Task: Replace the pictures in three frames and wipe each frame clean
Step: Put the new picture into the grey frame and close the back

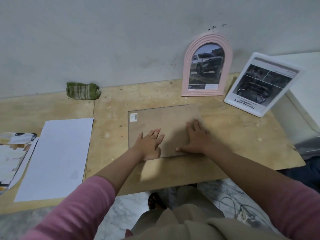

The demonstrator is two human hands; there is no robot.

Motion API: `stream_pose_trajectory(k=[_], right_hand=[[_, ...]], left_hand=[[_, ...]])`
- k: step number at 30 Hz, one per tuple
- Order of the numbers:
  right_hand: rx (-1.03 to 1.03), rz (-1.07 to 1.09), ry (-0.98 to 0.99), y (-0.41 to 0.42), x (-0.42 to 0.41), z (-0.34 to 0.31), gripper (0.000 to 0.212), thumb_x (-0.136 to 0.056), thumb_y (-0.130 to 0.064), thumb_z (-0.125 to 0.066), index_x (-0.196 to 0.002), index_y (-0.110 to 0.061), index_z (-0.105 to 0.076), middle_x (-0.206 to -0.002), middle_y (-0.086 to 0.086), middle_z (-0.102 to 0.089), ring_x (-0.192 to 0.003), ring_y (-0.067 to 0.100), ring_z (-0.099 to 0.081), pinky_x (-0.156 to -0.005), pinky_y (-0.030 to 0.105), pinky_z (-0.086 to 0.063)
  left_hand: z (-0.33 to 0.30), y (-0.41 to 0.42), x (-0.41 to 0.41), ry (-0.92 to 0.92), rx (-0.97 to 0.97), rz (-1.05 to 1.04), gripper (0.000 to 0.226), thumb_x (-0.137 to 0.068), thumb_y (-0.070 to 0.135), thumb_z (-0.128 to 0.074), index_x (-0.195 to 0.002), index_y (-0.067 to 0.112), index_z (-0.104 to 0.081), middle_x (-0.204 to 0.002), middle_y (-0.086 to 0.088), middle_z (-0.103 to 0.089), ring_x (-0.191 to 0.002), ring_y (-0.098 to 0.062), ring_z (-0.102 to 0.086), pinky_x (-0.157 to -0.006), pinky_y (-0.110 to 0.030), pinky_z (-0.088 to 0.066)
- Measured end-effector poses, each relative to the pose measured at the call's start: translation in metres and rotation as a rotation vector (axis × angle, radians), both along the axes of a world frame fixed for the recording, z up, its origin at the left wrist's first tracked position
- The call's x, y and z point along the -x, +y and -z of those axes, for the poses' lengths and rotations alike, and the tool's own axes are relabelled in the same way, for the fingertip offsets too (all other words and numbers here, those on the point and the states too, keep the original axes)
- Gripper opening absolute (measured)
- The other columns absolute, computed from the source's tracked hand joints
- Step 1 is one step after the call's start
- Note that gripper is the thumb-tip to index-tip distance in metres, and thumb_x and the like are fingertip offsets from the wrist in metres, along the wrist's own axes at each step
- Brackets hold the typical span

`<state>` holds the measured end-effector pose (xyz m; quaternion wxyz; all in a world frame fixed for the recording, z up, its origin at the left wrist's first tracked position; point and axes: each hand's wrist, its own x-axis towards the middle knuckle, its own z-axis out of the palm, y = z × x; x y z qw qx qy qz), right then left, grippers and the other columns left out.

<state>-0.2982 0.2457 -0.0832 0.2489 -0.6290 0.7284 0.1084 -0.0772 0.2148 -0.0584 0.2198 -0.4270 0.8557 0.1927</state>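
Both hands — left hand, right hand — lay flat, fingers spread, grasping nothing, on the face-down frame's backing board on the worktop.

Face-down frame: front side hidden against the table; near edge covered by both hands. Barcode sticker: print too small to read. Stack of printed pictures: cut off by left edge, content blurred. Pink arched frame: caption text illegible. Dark object: cropped at right, unidentifiable.
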Motion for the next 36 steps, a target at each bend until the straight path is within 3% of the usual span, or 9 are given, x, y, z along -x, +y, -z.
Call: stream_pose_trajectory(k=[8,15,22,26,28,30,32,34,36], right_hand=[[0.128,-0.011,-0.006,-0.017,0.018,0.000,0.102,-0.082,-0.070,-0.042,-0.151,-0.009,0.001,-0.159,0.010,0.007,-0.146,0.024,0.013,-0.115,0.053,-0.003],[0.213,-0.040,-0.083,-0.031,0.028,0.012,0.097,-0.087,-0.062,-0.044,-0.150,-0.003,0.003,-0.159,0.012,0.008,-0.146,0.023,0.011,-0.117,0.043,-0.001],[0.209,-0.095,-0.134,-0.033,0.033,0.015,0.091,-0.089,-0.054,-0.048,-0.149,-0.001,-0.006,-0.158,0.015,0.002,-0.147,0.027,0.003,-0.117,0.041,-0.009],[0.401,0.218,-0.380,-0.041,0.048,0.002,0.052,-0.085,-0.023,-0.059,-0.130,-0.005,-0.043,-0.139,0.016,-0.033,-0.126,0.031,-0.040,-0.097,0.037,-0.042],[0.382,0.474,-0.420,-0.053,0.057,-0.003,0.037,-0.085,-0.018,-0.054,-0.117,-0.002,-0.049,-0.130,0.015,-0.038,-0.119,0.032,-0.044,-0.091,0.033,-0.042],[0.207,0.558,-0.420,-0.067,0.061,-0.004,0.041,-0.088,-0.021,-0.049,-0.122,0.001,-0.047,-0.135,0.016,-0.040,-0.126,0.029,-0.039,-0.097,0.032,-0.039],[0.155,0.554,-0.447,-0.077,0.062,-0.007,0.034,-0.086,-0.023,-0.050,-0.112,-0.001,-0.050,-0.123,0.015,-0.051,-0.105,0.024,-0.050,-0.079,0.028,-0.042],[0.169,0.552,-0.479,-0.081,0.061,-0.010,0.019,-0.083,-0.021,-0.054,-0.091,-0.005,-0.049,-0.095,0.011,-0.058,-0.083,0.024,-0.057,-0.061,0.025,-0.040],[0.173,0.550,-0.491,-0.083,0.062,-0.009,0.016,-0.082,-0.019,-0.055,-0.076,-0.008,-0.044,-0.075,0.005,-0.052,-0.068,0.021,-0.055,-0.048,0.022,-0.035]], left_hand=[[0.014,-0.023,0.045,0.020,-0.048,-0.151,0.097,-0.084,0.063,-0.050,-0.151,0.028,0.012,-0.155,-0.002,0.031,-0.145,-0.021,0.022,-0.106,-0.069,-0.009],[0.012,-0.026,0.057,-0.042,-0.122,-0.171,0.099,-0.087,0.054,-0.056,-0.149,0.029,0.017,-0.151,-0.004,0.038,-0.142,-0.024,0.029,-0.103,-0.073,-0.015],[0.004,-0.018,0.086,-0.108,-0.174,-0.284,0.107,-0.082,0.032,-0.061,-0.148,0.010,0.019,-0.149,-0.019,0.037,-0.139,-0.038,0.030,-0.109,-0.068,-0.012],[0.002,-0.018,0.101,-0.142,-0.200,-0.342,0.107,-0.080,0.026,-0.060,-0.146,0.005,0.022,-0.147,-0.022,0.039,-0.138,-0.042,0.030,-0.108,-0.069,-0.014],[-0.001,-0.019,0.104,-0.141,-0.205,-0.349,0.107,-0.081,0.024,-0.061,-0.147,0.006,0.021,-0.148,-0.021,0.038,-0.139,-0.041,0.029,-0.108,-0.068,-0.015],[-0.005,-0.021,0.101,-0.078,-0.183,-0.397,0.105,-0.079,0.028,-0.064,-0.150,0.010,0.012,-0.153,-0.017,0.029,-0.143,-0.037,0.021,-0.111,-0.063,-0.016],[-0.002,-0.021,0.089,0.096,-0.048,-0.523,0.084,-0.074,0.036,-0.062,-0.146,0.013,-0.025,-0.157,-0.015,-0.010,-0.145,-0.032,-0.012,-0.109,-0.052,-0.025],[0.003,-0.019,0.071,0.272,0.212,-0.696,0.051,-0.070,0.039,-0.050,-0.112,0.012,-0.056,-0.120,-0.011,-0.050,-0.116,-0.034,-0.050,-0.092,-0.041,-0.042],[0.005,-0.016,0.050,0.257,0.333,-0.922,0.043,-0.073,0.039,-0.048,-0.104,0.011,-0.058,-0.108,-0.011,-0.053,-0.105,-0.036,-0.053,-0.086,-0.042,-0.045]])
